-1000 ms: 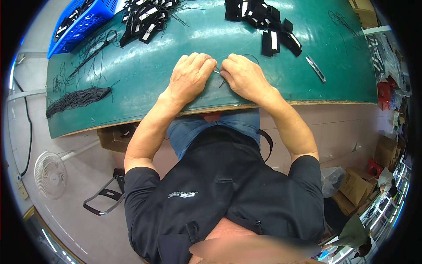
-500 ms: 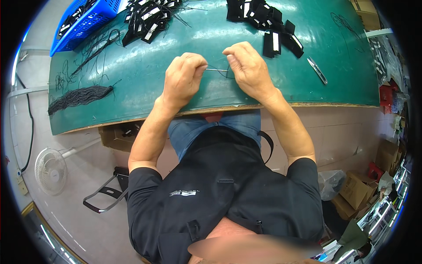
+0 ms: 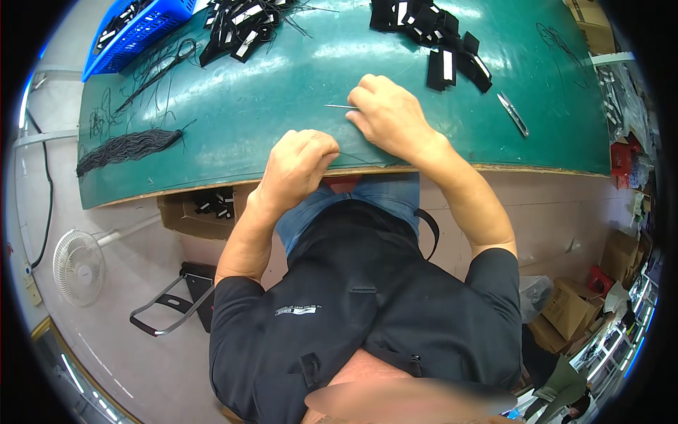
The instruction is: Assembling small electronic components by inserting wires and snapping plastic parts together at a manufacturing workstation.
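My right hand (image 3: 390, 116) is closed in a pinch on a thin metal needle (image 3: 339, 107), whose free end sticks out to the left over the green table. Lower and to the left, my left hand (image 3: 298, 162) pinches a dark thread (image 3: 361, 157). The thread runs to the right from its fingertips, close to the table's front edge. Its far end is hard to follow. A gap separates the two hands.
A grey yarn hank (image 3: 131, 150) and black-handled scissors (image 3: 159, 74) lie left on the green table (image 3: 247, 106). Beyond are a blue basket (image 3: 141, 39) and black labelled pieces (image 3: 244, 28), with more pieces (image 3: 441, 63) at right. Thread snips (image 3: 513, 114) lie near the right side.
My left hand has come down toward the table's edge and drawn away from the needle. My right hand has shifted slightly left, and the needle now sticks out from its fingers alone.
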`<act>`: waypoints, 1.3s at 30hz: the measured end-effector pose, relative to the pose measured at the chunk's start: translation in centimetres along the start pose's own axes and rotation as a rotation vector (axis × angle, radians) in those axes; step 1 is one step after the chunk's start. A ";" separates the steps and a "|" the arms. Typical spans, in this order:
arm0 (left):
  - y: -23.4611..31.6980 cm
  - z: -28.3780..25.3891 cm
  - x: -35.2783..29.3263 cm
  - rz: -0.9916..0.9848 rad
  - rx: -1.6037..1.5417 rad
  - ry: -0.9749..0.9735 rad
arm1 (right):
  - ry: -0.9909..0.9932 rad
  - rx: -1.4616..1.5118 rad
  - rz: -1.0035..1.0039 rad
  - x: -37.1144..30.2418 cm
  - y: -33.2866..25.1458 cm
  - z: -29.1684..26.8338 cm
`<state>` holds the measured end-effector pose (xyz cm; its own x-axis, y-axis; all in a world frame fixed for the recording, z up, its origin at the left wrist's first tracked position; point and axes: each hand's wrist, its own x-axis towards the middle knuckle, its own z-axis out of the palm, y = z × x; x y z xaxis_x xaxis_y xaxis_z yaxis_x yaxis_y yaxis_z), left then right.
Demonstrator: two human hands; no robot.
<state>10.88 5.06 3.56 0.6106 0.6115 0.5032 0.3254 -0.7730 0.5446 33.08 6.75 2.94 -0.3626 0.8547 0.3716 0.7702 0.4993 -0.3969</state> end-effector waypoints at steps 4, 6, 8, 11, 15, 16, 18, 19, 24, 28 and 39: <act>-0.3 0.8 -0.2 -0.047 0.165 -0.004 | -0.155 -0.190 -0.034 -0.2 0.0 0.7; -0.5 1.2 0.0 -0.047 0.181 -0.001 | -0.169 -0.212 -0.039 -0.1 0.2 0.4; -0.6 1.5 0.5 -0.065 0.223 0.006 | -0.204 -0.242 -0.059 -0.3 0.7 -0.3; -0.6 1.6 1.9 -0.075 0.261 -0.027 | 0.019 0.071 0.153 -0.4 3.5 -3.2; -0.6 2.8 5.7 -0.100 0.228 -0.036 | 0.422 1.136 0.468 -3.2 6.8 -7.0; -0.6 3.4 7.0 -0.111 0.201 -0.036 | 0.430 1.131 0.470 -4.1 7.5 -7.9; -0.3 5.8 10.4 -0.154 0.100 -0.082 | 0.495 1.089 0.591 -6.1 9.1 -9.3; -0.1 7.3 12.2 -0.204 0.001 -0.125 | 0.526 1.067 0.650 -7.0 9.8 -9.8; 0.4 16.3 18.5 -0.266 -0.091 -0.101 | 0.618 0.624 0.765 -9.6 16.2 -10.0; 2.7 18.9 20.6 -0.302 -0.109 -0.072 | 0.537 0.352 0.690 -8.9 16.7 -9.3; 2.5 17.9 20.3 -0.430 -0.058 -0.094 | 0.673 0.145 0.545 -8.0 16.0 -8.3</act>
<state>37.03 12.50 3.16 0.4922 0.8554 0.1610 0.5249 -0.4393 0.7291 52.70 6.76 0.61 0.4580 0.7367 0.4974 0.6548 0.0988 -0.7493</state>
